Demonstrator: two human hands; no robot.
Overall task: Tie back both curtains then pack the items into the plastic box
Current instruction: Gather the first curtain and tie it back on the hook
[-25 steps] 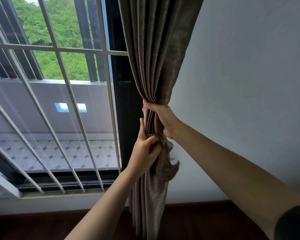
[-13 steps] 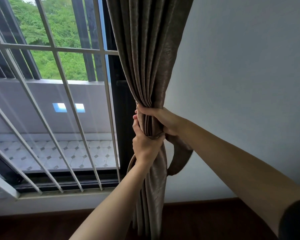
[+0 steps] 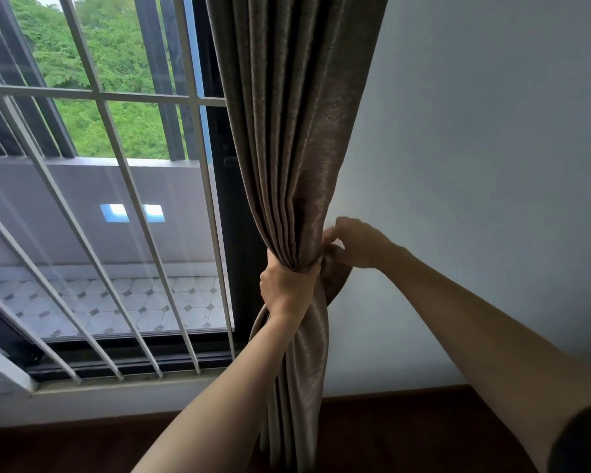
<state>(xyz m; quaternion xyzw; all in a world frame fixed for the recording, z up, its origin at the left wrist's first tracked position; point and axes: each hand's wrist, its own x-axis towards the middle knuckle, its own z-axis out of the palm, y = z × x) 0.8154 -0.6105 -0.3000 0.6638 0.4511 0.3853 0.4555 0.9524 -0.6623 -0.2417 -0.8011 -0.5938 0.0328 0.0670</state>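
Observation:
A brown curtain (image 3: 297,114) hangs gathered between the window and the wall. My left hand (image 3: 285,285) is wrapped around the bunched folds at mid height, squeezing them together. A matching brown tie-back strap (image 3: 335,278) loops out behind the curtain on its right side. My right hand (image 3: 354,244) is at the curtain's right edge, close to the wall, with its fingers pinched on the upper end of that strap. The strap's far end is hidden behind the fabric. No plastic box is in view.
A window with white slanted bars (image 3: 116,199) and a dark frame (image 3: 239,233) fills the left. A plain white wall (image 3: 475,165) stands to the right of the curtain. Dark wooden floor (image 3: 389,435) runs along the bottom, below the sill (image 3: 93,390).
My right hand has slid from the front of the gathered curtain round to its right side by the wall, carrying the strap end. My left hand has tightened around the folds.

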